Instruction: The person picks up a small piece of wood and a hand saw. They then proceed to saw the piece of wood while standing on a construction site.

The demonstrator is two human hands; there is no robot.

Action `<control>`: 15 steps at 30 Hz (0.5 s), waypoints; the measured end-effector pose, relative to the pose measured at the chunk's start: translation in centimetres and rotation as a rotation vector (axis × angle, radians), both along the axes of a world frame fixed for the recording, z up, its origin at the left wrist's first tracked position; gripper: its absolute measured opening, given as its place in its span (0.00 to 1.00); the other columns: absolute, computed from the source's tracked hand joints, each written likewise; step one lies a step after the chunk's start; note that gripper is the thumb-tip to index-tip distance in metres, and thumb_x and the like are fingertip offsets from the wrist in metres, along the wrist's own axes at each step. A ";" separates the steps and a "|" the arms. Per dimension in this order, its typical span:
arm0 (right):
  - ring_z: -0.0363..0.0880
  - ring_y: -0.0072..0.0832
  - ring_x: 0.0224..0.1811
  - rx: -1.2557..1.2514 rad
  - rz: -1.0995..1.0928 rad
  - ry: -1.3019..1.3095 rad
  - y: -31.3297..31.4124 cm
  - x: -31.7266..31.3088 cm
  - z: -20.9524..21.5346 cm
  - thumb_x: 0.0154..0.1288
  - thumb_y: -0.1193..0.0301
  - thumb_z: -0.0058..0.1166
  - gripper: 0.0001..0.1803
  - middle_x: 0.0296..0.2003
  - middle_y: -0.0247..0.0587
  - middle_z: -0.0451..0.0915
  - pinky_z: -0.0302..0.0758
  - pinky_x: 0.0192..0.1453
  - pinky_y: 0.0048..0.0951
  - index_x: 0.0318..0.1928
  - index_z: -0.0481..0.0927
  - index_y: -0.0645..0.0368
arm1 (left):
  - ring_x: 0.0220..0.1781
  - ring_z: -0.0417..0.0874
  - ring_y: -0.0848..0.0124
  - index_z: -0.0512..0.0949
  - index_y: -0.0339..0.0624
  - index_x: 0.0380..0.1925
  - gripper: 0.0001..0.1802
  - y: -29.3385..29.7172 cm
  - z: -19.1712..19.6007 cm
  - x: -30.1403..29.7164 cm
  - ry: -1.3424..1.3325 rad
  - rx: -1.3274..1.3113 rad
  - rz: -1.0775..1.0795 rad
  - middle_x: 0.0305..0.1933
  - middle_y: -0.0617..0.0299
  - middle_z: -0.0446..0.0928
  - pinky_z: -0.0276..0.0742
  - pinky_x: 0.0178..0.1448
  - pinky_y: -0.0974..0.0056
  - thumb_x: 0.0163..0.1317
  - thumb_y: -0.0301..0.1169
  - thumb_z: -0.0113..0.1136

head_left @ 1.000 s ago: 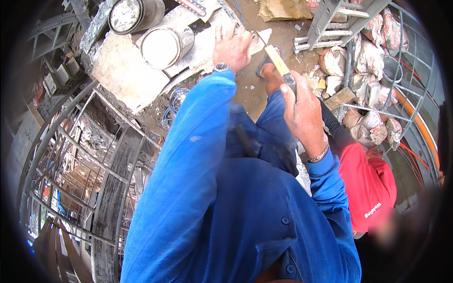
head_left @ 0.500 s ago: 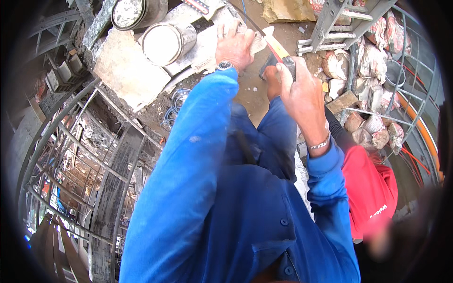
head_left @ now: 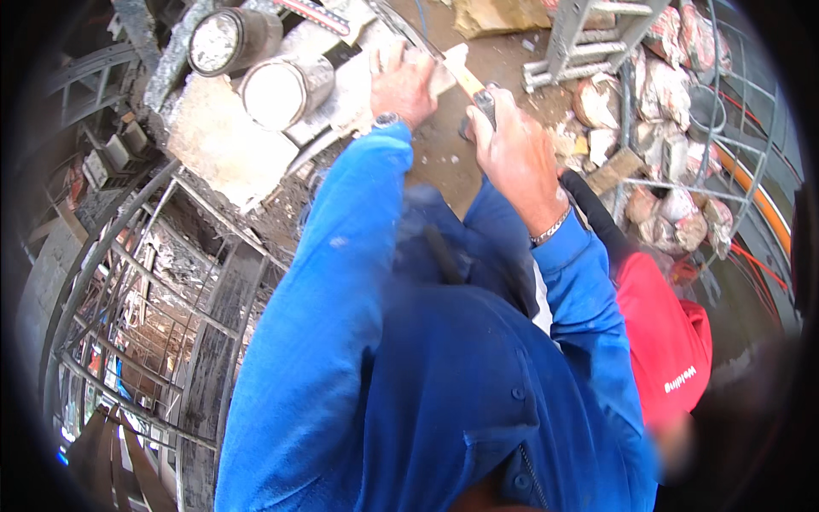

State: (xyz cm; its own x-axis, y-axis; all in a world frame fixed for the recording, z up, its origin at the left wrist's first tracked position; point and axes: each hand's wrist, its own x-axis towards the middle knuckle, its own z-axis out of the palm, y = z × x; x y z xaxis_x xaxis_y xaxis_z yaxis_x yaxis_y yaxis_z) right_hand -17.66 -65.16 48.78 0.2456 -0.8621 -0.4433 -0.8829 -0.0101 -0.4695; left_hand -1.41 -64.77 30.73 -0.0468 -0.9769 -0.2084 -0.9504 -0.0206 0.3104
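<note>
My left hand (head_left: 403,90), with a watch at the wrist, lies with fingers spread on a pale, dusty board (head_left: 438,78). My right hand (head_left: 519,154) is wrapped round the dark handle of a saw (head_left: 467,80). The saw's long, thin blade runs away to the upper left, past the right side of my left hand. Part of the blade looks yellowish near the handle. Its cutting edge is too small to make out. Both my sleeves are blue.
Left of my left hand stand two whitened buckets (head_left: 275,94) (head_left: 215,41). Nearer is a pale slab (head_left: 226,141), then a metal railing (head_left: 128,264). At right are a ladder (head_left: 589,51), stuffed sacks (head_left: 665,102) and a wire-mesh frame (head_left: 755,128). A person in red (head_left: 661,328) is close by my right arm.
The view has shifted slightly. My right hand and the saw have moved forward and left, closer to my left hand. My left hand stays on the board.
</note>
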 end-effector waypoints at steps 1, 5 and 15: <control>0.82 0.55 0.36 0.019 0.004 -0.014 1.0 -0.7 1.6 0.74 0.63 0.55 0.18 0.36 0.58 0.83 0.78 0.37 0.50 0.56 0.75 0.61 | 0.78 0.62 0.60 0.78 0.54 0.50 0.27 0.6 -0.5 -0.1 0.027 -0.077 0.031 0.54 0.61 0.79 0.49 0.80 0.38 0.46 0.37 0.70; 0.84 0.54 0.42 -0.080 -0.095 -0.058 7.4 -6.1 11.2 0.69 0.72 0.61 0.19 0.40 0.57 0.84 0.81 0.44 0.43 0.58 0.77 0.61 | 0.78 0.62 0.61 0.77 0.53 0.49 0.26 -0.3 1.1 0.2 -0.047 0.019 0.015 0.59 0.62 0.78 0.49 0.80 0.38 0.47 0.39 0.71; 0.84 0.55 0.40 -0.007 -0.056 0.013 2.5 -1.3 4.4 0.72 0.67 0.58 0.15 0.37 0.58 0.84 0.80 0.39 0.46 0.53 0.77 0.61 | 0.78 0.61 0.59 0.76 0.54 0.48 0.26 0.1 0.1 0.1 -0.035 -0.002 0.011 0.58 0.58 0.80 0.49 0.79 0.38 0.47 0.38 0.70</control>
State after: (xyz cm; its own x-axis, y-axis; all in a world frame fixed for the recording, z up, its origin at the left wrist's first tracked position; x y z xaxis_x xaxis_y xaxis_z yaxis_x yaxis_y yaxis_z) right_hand -18.96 -62.69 53.13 0.1915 -0.8772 -0.4402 -0.8882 0.0359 -0.4580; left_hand -1.33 -64.71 30.83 -0.0286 -0.9777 -0.2079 -0.9605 -0.0307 0.2766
